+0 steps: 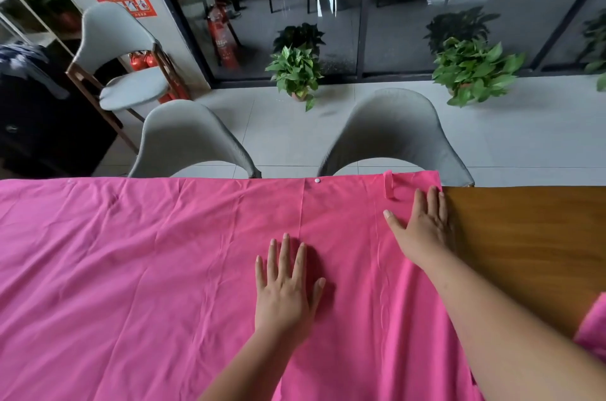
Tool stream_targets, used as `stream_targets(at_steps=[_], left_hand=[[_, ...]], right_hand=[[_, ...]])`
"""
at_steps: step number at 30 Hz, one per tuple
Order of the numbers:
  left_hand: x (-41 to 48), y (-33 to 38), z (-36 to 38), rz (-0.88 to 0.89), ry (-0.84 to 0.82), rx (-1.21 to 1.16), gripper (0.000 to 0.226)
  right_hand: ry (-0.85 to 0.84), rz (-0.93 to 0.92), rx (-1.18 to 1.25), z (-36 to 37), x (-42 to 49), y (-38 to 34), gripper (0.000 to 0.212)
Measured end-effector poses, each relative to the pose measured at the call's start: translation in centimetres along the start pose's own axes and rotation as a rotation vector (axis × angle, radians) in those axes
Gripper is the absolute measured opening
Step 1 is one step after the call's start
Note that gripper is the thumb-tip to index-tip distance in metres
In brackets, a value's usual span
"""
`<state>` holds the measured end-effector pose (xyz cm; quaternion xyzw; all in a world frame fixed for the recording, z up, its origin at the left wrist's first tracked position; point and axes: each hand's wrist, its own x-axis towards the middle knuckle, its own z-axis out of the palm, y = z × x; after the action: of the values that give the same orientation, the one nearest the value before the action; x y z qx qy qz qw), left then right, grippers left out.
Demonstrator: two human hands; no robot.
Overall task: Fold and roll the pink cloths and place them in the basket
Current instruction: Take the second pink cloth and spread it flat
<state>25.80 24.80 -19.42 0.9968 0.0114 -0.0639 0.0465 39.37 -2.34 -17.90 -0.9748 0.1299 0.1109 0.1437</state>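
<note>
Head view: a pink cloth point(147, 269) lies spread over the worktop point(524, 236), reaching out of sight on the left. Bare wood shows only on the right.
Long axis: the cloth runs left to right, with its far hem along the worktop's far edge.
Left hand point(285, 285): flat on the cloth near its middle, fingers straight and spread. The grip is slack and holds nothing.
Right hand point(423, 226): flat on the cloth's far right corner, fingers straight, the little finger just beside the cloth's right edge. This grip holds nothing either.
Key relation: nearly all the cloth lies left of both hands, and the right edge is nearest the right hand. I would guess a fold starts from that edge and carries leftward.
Fittings: a white snap point(316, 180) sits on the far hem, with a pink loop point(388, 185) right of it.
Basket: not in sight.
Writing: a red notice point(124, 2) on the far wall has pale characters too small to read. The fire extinguisher point(219, 36) label is illegible. No brand shows on the cloth.
Near right: more pink fabric point(593, 328). I cannot tell if it is another cloth.
</note>
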Motion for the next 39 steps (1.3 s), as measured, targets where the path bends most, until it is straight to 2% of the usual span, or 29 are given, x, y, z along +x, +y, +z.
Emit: stream_targets(at_steps=[4, 9, 15, 18, 21, 23, 26, 30, 33, 37, 39], left_hand=[[-2.3, -0.5, -0.5, -0.019, 0.003, -0.019, 0.078], [-7.4, -0.2, -0.4, 0.017, -0.013, -0.027, 0.077], [-16.5, 0.3, 0.7, 0.075, -0.054, -0.029, 0.078], [-20.6, 0.2, 1.3, 0.075, -0.078, -0.009, 0.078], [-23.5, 0.2, 1.4, 0.095, -0.091, 0.012, 0.078], [-25.0, 0.4, 1.4, 0.123, -0.097, 0.036, 0.078], [-26.8, 0.8, 1.7, 0.146, -0.121, 0.044, 0.082], [-28.9, 1.3, 2.5, 0.189, -0.182, 0.054, 0.091], [-30.6, 1.6, 2.8, 0.217, -0.208, 0.059, 0.094], [-33.1, 2.0, 2.6, 0.247, -0.196, 0.065, 0.094], [-34.0, 2.4, 2.2, 0.26, -0.216, 0.058, 0.095]], right_hand=[[0.039, -0.009, -0.079, -1.5, -2.3, 0.2, 0.085], [0.16, -0.161, -0.095, 1.9, -12.4, -0.1, 0.074], [0.19, -0.233, -0.032, 5.9, -27.8, 0.8, 0.077], [0.213, -0.135, -0.022, 5.7, -32.8, 3.1, 0.081], [0.189, 0.013, -0.032, 5.5, -34.3, 6.6, 0.084], [0.111, 0.074, -0.046, 5.0, -34.2, 9.5, 0.086], [-0.047, 0.074, -0.053, 3.8, -32.5, 13.2, 0.095], [-0.132, 0.063, -0.009, 1.4, -28.9, 16.0, 0.09], [-0.098, 0.028, -0.045, -0.6, -28.2, 16.5, 0.087], [0.089, -0.14, -0.145, 1.4, -34.0, 14.0, 0.078], [0.03, -0.215, -0.117, 4.6, -38.8, 12.6, 0.082]])
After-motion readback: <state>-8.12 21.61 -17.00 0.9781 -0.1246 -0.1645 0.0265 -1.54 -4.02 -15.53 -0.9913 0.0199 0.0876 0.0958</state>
